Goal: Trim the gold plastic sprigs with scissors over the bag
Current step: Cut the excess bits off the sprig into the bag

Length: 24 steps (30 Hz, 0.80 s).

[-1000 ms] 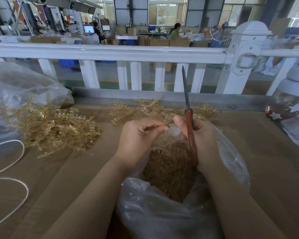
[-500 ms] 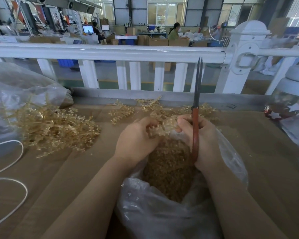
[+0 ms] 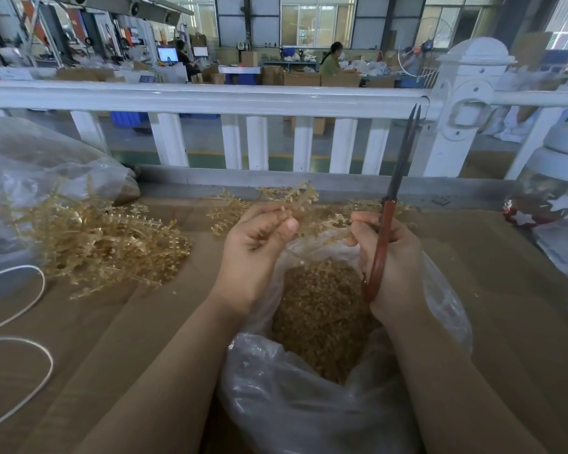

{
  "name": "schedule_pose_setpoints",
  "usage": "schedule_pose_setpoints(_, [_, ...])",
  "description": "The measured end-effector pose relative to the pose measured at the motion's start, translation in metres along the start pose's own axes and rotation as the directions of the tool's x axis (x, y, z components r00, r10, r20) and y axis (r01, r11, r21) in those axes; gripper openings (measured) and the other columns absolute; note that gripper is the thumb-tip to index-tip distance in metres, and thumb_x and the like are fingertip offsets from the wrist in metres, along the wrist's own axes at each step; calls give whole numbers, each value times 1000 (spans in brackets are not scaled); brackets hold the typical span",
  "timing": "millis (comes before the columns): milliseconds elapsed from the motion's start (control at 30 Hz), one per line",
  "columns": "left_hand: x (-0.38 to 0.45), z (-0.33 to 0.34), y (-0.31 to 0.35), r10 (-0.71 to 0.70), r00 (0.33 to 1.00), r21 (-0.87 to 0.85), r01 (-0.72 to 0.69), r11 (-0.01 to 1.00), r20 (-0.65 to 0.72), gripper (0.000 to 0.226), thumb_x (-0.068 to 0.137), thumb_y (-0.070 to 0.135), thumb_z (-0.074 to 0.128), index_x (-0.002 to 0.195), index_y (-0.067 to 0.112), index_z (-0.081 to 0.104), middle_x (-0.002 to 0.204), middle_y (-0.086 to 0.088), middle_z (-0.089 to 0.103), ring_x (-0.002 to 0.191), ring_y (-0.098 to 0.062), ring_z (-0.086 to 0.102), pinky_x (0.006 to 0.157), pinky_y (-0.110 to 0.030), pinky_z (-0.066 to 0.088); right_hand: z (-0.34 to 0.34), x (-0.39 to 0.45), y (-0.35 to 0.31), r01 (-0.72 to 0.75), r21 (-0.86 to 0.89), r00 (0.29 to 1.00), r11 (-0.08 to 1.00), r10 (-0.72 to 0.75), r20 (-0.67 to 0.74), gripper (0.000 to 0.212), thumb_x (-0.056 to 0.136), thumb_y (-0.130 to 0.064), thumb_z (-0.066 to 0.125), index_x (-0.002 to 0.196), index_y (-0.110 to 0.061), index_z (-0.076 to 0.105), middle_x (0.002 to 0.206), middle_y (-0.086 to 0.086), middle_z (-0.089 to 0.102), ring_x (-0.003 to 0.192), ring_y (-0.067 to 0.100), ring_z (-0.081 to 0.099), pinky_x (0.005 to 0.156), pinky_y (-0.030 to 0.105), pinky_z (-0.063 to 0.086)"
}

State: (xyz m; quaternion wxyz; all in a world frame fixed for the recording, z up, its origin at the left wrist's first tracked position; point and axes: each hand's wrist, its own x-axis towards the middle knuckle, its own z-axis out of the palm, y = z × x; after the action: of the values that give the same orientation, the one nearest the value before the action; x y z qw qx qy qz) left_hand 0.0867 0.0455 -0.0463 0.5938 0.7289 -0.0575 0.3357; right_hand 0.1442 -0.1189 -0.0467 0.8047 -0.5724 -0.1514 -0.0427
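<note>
A gold sprig [image 3: 304,213] is pinched in the left hand [image 3: 254,253] and lies left to right above the open bag [image 3: 322,407]. The scissors [image 3: 391,204] are gripped in the right hand [image 3: 389,267], just right of the sprig, blades pointed far and almost together.

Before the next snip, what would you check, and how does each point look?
1. Sprig held: ok, left hand pinches it.
2. Scissors gripped: ok, right hand holds the red handles.
3. Blades ready: not ok, they point up, nearly closed, away from the sprig.
4. Bag open beneath the hands: ok.
5. Fingers clear of blades: ok.
6. Cutting spot on the stem: cannot tell.
</note>
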Motion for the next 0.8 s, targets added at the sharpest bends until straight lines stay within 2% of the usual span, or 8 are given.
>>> schedule_pose_setpoints(67, [3,-2,1,7,997,-34,-10,999,-76,20,95,11,59,105,1,72,106,-17,66,101,-23,64,90,-32,50,-1,1,0,-6,23,1000,1000,7,-31,7,95,-3,62,97,-6,68,84,13,59,47,2,53,49,9,42])
schedule_pose_setpoints(200, [5,-9,-3,-97,971,-314,25,949,-218,20,101,10,51,97,2,68,77,5,69,67,-6,56,67,-20,44,-3,3,-1,-25,93,994,995,35,-100,7,96,-4,62,99,-5,67,81,10,60,48,3,54,48,12,45])
schedule_pose_setpoints(333, [10,-20,-4,-297,898,-596,50,802,-324,20,101,19,52,94,12,68,79,2,68,67,-11,60,65,-24,47,-4,5,-3,-40,115,980,993,61,-189,6,97,-5,62,98,-8,67,73,4,60,45,4,51,45,13,42])
schedule_pose_setpoints(433, [13,-26,-5,-393,838,-633,75,771,-378,17,100,22,55,100,14,69,82,1,70,68,-11,62,65,-23,51,-7,5,-6,-47,174,980,984,79,-183,10,97,-9,63,101,0,65,65,-2,60,42,3,51,41,14,41])
schedule_pose_setpoints(533, [14,-26,-6,-414,831,-629,103,771,-372,16,100,22,56,102,15,70,83,0,71,67,-11,63,64,-23,54,-5,1,-9,-24,137,993,990,40,-114,35,94,-18,67,113,11,64,73,0,66,53,-1,58,52,10,46])
schedule_pose_setpoints(633, [14,-25,-4,-392,861,-607,127,785,-326,16,99,24,57,100,16,70,84,-1,72,66,-10,64,62,-22,54,1,-1,-9,20,121,996,992,-9,-94,46,86,-23,70,123,4,62,110,18,71,62,0,60,60,12,48])
schedule_pose_setpoints(667, [14,-25,-3,-379,877,-603,137,786,-294,16,97,26,58,100,16,70,85,-2,73,66,-10,64,62,-22,53,3,0,-9,28,122,995,992,-16,-103,46,86,-21,70,124,3,62,113,20,70,66,2,62,60,12,48])
schedule_pose_setpoints(800, [12,-23,-1,-296,950,-593,185,783,-94,22,89,27,59,101,14,72,85,-2,71,67,-11,62,61,-21,52,-4,1,-9,47,180,998,983,-40,-46,22,88,-18,68,101,-1,67,76,9,64,47,4,52,49,12,43])
